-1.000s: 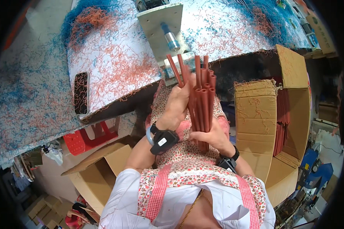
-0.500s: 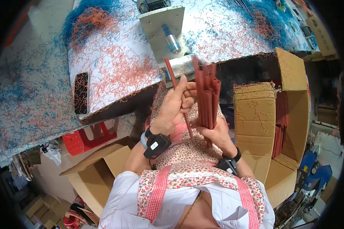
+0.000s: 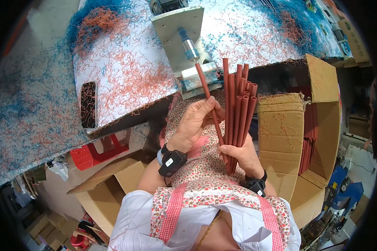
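Note:
My left hand pinches one thin reddish-brown tube between thumb and fingers. The tube slants up and to the left, its top end at the tip of a metal spindle on the bench; whether they touch, I cannot tell. My right hand is closed around the lower part of a bundle of similar tubes, held nearly upright. Their hollow ends fan out at uneven heights. The single tube's lower end lies close by my right thumb.
A metal bracket carries the spindle over a white block. Orange and blue shavings litter the white bench top, where a phone lies. More tubes fill a cardboard box at right. Another box and a red stool stand left.
The single tube has moved right, its top end now at the spindle's tip. The bundle has spread, with the ends at uneven heights, and my right hand has shifted slightly down and right.

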